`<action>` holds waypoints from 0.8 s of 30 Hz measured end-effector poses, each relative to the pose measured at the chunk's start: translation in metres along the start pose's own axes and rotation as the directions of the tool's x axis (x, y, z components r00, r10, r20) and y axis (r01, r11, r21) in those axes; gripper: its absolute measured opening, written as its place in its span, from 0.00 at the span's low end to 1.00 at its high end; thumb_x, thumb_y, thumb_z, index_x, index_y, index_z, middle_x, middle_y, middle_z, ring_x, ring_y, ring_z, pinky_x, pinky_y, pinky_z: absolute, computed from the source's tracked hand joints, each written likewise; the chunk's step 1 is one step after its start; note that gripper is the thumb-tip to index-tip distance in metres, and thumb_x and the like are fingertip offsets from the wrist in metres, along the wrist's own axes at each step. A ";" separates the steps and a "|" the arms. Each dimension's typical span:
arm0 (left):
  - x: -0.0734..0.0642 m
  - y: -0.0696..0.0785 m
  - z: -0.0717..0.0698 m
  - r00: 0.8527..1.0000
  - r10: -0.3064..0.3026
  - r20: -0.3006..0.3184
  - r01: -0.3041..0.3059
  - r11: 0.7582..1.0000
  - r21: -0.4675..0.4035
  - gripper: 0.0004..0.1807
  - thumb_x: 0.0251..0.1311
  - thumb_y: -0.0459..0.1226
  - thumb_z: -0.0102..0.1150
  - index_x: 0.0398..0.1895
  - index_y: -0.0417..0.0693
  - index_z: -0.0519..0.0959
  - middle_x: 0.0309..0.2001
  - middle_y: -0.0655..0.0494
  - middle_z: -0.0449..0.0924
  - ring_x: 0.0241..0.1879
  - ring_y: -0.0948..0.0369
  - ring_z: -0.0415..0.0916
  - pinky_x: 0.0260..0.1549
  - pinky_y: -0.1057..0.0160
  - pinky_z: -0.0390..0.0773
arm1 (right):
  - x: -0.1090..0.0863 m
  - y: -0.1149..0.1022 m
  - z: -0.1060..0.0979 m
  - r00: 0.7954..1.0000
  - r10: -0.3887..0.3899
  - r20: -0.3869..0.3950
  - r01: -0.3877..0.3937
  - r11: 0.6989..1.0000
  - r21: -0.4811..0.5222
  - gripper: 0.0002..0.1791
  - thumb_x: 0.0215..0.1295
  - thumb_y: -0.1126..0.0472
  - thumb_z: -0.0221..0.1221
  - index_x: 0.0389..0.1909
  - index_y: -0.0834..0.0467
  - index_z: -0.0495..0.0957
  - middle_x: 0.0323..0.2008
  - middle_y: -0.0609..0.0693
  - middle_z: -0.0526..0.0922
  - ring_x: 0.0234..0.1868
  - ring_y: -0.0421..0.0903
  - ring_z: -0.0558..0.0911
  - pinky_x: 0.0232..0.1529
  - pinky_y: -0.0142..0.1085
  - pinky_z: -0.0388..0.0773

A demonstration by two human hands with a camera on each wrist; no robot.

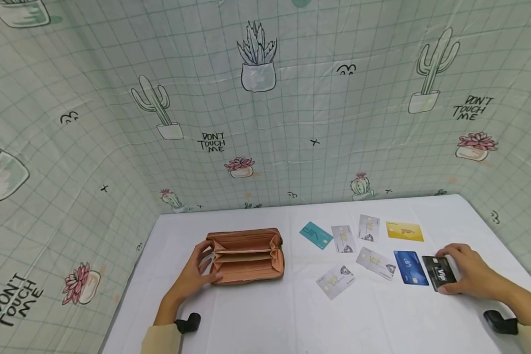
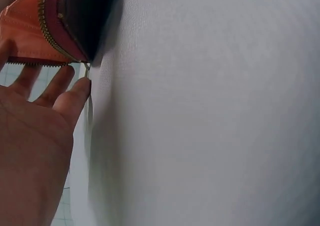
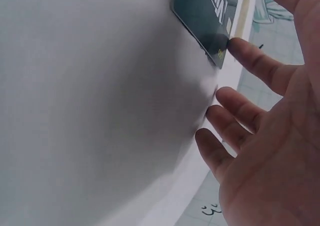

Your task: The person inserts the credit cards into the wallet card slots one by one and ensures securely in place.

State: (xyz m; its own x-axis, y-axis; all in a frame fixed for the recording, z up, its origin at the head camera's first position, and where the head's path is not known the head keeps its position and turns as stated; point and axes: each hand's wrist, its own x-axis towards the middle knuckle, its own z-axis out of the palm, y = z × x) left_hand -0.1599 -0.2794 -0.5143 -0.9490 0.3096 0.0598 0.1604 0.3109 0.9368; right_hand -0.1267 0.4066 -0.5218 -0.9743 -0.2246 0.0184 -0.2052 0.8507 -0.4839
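On the left of the table in the head view, an unzipped brown wallet [image 1: 245, 273] lies spread, its inner pockets showing. My left hand [image 1: 193, 274] holds its left end, thumb at the front corner and fingers at the back. The left wrist view shows the fingertips [image 2: 82, 88] close to the brass zipper [image 2: 49, 33]. Over on the right, my right hand [image 1: 473, 273] pinches a black VIP card [image 1: 440, 272] between thumb and index finger at opposite edges. In the right wrist view, the index fingertip touches a corner of this card [image 3: 205, 23]; the other fingers are spread.
Left of the black card lies a blue card [image 1: 410, 268], with a yellow card [image 1: 404, 231] behind. Several silver VIP cards [image 1: 377, 263] and a teal card [image 1: 316, 235] lie between these and the wallet. A patterned cloth [image 1: 292, 113] hangs behind the white table [image 1: 301, 324].
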 end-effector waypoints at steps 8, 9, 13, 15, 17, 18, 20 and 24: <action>0.002 0.000 -0.001 0.998 -0.059 0.007 0.059 0.998 -0.002 0.51 0.61 0.26 0.73 0.81 0.33 0.51 0.81 0.30 0.49 0.80 0.34 0.49 0.75 0.49 0.54 | 0.002 -0.001 0.000 0.999 0.035 0.020 -0.035 0.999 -0.003 0.50 0.39 0.60 0.85 0.57 0.74 0.64 0.53 0.75 0.70 0.53 0.68 0.69 0.59 0.52 0.69; 0.002 0.000 -0.001 0.998 -0.061 0.007 0.061 0.998 -0.006 0.52 0.60 0.26 0.74 0.81 0.34 0.51 0.81 0.31 0.49 0.80 0.34 0.49 0.75 0.50 0.55 | 0.002 -0.002 0.001 1.000 0.028 0.010 -0.028 1.000 0.001 0.50 0.38 0.60 0.85 0.57 0.74 0.64 0.52 0.72 0.72 0.51 0.62 0.71 0.57 0.43 0.69; 0.004 0.002 -0.001 0.998 -0.068 0.016 0.068 0.997 -0.045 0.53 0.59 0.24 0.74 0.81 0.35 0.50 0.82 0.32 0.47 0.81 0.35 0.45 0.75 0.48 0.56 | -0.002 -0.004 0.001 1.000 0.001 -0.020 -0.001 0.999 0.032 0.48 0.41 0.64 0.84 0.57 0.73 0.63 0.48 0.65 0.75 0.43 0.39 0.71 0.39 0.25 0.68; 0.004 0.002 -0.001 0.997 -0.070 0.020 0.071 0.995 -0.066 0.53 0.59 0.24 0.73 0.82 0.36 0.49 0.82 0.33 0.45 0.82 0.35 0.43 0.74 0.45 0.56 | -0.004 -0.006 0.000 1.000 0.001 -0.019 0.000 0.998 0.060 0.45 0.44 0.67 0.82 0.57 0.72 0.62 0.47 0.63 0.75 0.38 0.30 0.69 0.36 0.26 0.71; 0.005 0.002 -0.001 0.998 -0.067 0.020 0.069 0.995 -0.079 0.53 0.59 0.23 0.73 0.82 0.36 0.49 0.83 0.33 0.44 0.82 0.34 0.42 0.74 0.41 0.55 | -0.005 -0.007 -0.001 1.000 0.007 -0.013 -0.006 0.997 0.083 0.42 0.49 0.71 0.79 0.57 0.71 0.61 0.46 0.62 0.75 0.36 0.28 0.69 0.34 0.30 0.74; 0.005 0.001 -0.001 0.998 -0.065 0.022 0.067 0.994 -0.087 0.53 0.58 0.23 0.73 0.82 0.36 0.49 0.83 0.34 0.44 0.82 0.35 0.41 0.74 0.40 0.55 | -0.006 -0.007 -0.001 1.000 0.011 -0.011 -0.010 0.995 0.095 0.40 0.51 0.72 0.77 0.58 0.71 0.61 0.45 0.62 0.75 0.36 0.27 0.70 0.33 0.31 0.76; 0.006 0.000 -0.001 0.997 -0.065 0.028 0.068 0.992 -0.106 0.53 0.58 0.22 0.71 0.82 0.38 0.49 0.83 0.35 0.44 0.82 0.35 0.41 0.74 0.42 0.57 | -0.008 -0.007 -0.002 1.000 0.012 -0.023 -0.009 0.993 0.116 0.36 0.54 0.75 0.74 0.57 0.71 0.62 0.44 0.60 0.75 0.34 0.26 0.71 0.32 0.31 0.78; 0.005 -0.001 -0.003 0.997 -0.066 0.036 0.070 0.989 -0.134 0.53 0.56 0.20 0.69 0.82 0.39 0.50 0.83 0.37 0.45 0.82 0.38 0.43 0.73 0.53 0.64 | -0.010 -0.005 -0.003 0.999 -0.007 -0.044 0.014 0.987 0.157 0.31 0.57 0.80 0.70 0.57 0.71 0.64 0.44 0.58 0.76 0.32 0.30 0.75 0.31 0.31 0.79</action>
State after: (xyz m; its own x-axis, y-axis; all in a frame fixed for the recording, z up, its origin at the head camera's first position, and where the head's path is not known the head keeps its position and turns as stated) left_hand -0.1661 -0.2807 -0.5142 -0.9472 0.3204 -0.0144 0.0558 0.2090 0.9763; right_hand -0.1163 0.4059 -0.5169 -0.9760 -0.2090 0.0604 -0.2013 0.7624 -0.6150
